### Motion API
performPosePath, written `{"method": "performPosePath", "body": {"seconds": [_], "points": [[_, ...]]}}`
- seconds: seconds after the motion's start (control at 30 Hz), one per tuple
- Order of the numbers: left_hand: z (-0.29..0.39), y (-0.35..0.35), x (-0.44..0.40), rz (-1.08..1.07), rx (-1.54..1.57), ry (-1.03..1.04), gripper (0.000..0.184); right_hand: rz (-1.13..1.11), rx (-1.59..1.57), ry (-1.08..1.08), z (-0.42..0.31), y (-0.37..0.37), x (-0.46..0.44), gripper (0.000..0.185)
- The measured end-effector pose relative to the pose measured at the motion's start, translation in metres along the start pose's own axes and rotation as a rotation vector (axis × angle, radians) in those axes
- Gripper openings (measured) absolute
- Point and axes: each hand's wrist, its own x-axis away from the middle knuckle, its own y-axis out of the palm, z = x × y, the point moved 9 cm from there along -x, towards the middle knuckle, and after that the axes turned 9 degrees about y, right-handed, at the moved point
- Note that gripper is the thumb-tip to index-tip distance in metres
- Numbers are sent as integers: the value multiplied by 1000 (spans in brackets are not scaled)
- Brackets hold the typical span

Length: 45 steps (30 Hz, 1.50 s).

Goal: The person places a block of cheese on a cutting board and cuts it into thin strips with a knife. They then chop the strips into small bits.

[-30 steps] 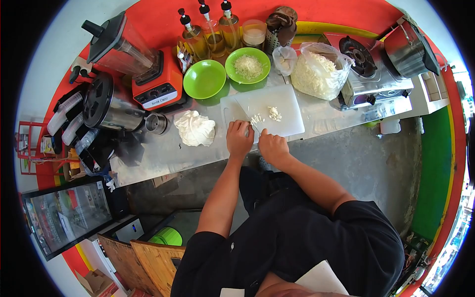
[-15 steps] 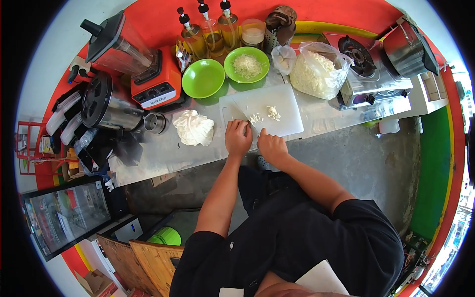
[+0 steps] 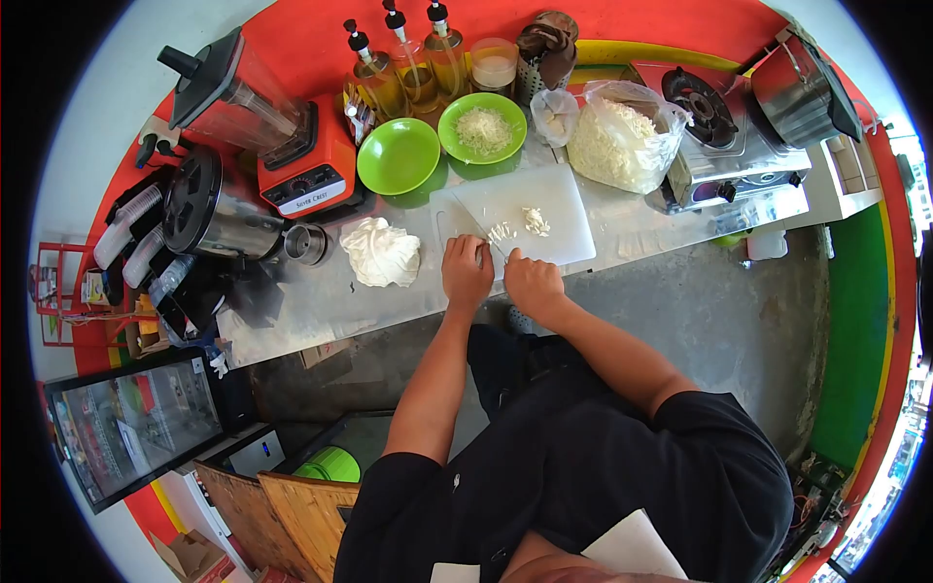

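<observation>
My right hand point(image 3: 534, 290) is wrapped round the handle of a knife point(image 3: 480, 218), whose thin blade slants up and left across the white cutting board point(image 3: 566, 199). Left of the blade, my left hand point(image 3: 467, 272) rests at the board's near edge with its fingers curled in; whatever they press on is hidden. Small white chopped pieces point(image 3: 501, 233) lie just right of the blade. A separate little heap of white pieces point(image 3: 535, 222) sits further right on the board.
Behind the board stand an empty green bowl point(image 3: 398, 157) and a green bowl of pale shreds point(image 3: 484, 131). A white cloth-like bundle point(image 3: 380, 252) lies left. A plastic bag of white food point(image 3: 627, 141) and a gas stove point(image 3: 724, 160) are right; a red blender point(image 3: 309, 175) is back left.
The hands and knife stay almost in place, with only a slight shift at the blade and the chopped pieces beside it. The whole view has moved a little.
</observation>
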Motion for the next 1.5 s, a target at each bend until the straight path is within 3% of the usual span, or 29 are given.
{"method": "performPosePath", "body": {"seconds": [0.7, 0.9, 0.97, 1.17, 1.5], "points": [[1, -5, 2, 66, -16, 15, 6, -30, -69, 52, 3, 15, 0, 27], [2, -4, 6, 69, -6, 16, 3, -34, -3, -31, -5, 0, 4, 27], [2, -5, 7, 74, -14, 23, 3, -50, -27, 16, -2, 2, 6, 8], [3, -5, 10, 92, -29, 67, 7, -4, 19, -56, -7, -14, 6, 13], [1, -5, 8, 90, -24, 42, 11, -25, -71, 4, -3, -1, 2, 11]]}}
